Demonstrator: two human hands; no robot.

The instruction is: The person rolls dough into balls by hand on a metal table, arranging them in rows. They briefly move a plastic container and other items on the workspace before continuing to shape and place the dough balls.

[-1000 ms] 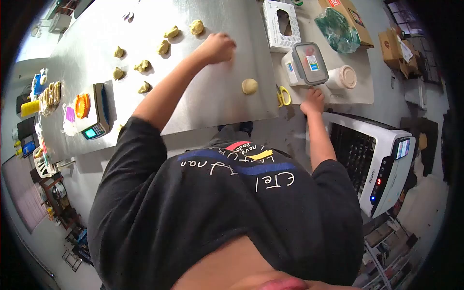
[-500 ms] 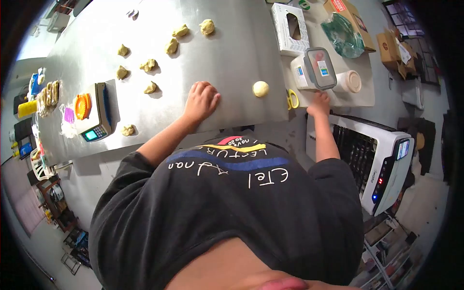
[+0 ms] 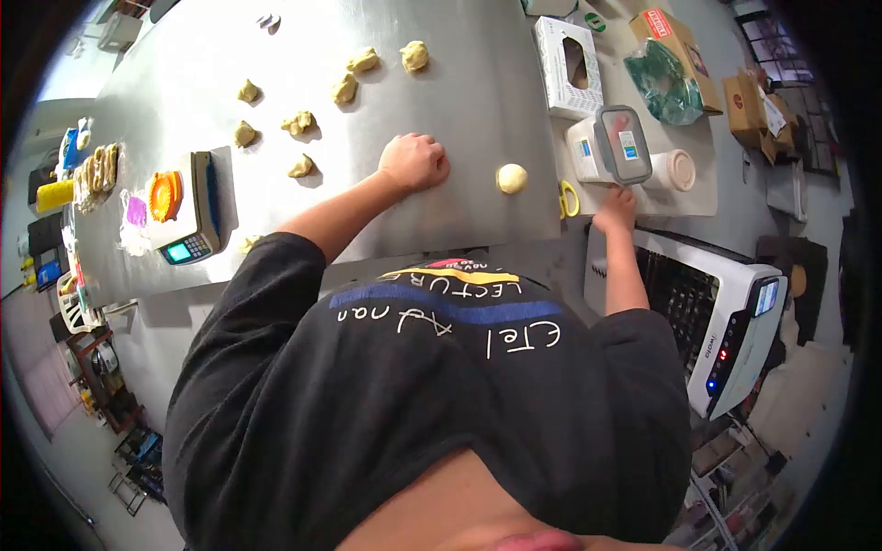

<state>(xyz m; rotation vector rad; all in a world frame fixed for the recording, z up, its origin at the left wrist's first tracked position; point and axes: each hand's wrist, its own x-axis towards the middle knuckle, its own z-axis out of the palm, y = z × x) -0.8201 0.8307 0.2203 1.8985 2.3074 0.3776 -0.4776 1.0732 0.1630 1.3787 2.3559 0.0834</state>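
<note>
My left hand (image 3: 413, 163) rests on the steel table (image 3: 459, 101) with its fingers curled in; whatever lies beneath the palm is hidden. To its right sits a smooth, pale dough ball (image 3: 512, 179). Several rough lumps of dough (image 3: 298, 123) are scattered farther back and to the left. My right hand (image 3: 616, 209) lies at the front edge of the side table, fingers partly stretched, just in front of a lidded plastic container (image 3: 622, 145). It appears to hold nothing.
A digital scale (image 3: 187, 211) carrying an orange dumpling mould (image 3: 165, 196) stands at left. Yellow-handled scissors (image 3: 569, 198) lie near my right hand. Beyond are a white tub (image 3: 673, 171), a glove box (image 3: 570, 66) and a green bag (image 3: 663, 83). A white appliance (image 3: 735, 340) stands below right.
My left hand has moved forward and to the right over the table, its fingers more tightly curled. My right hand stays by the container. The view has shifted slightly.
</note>
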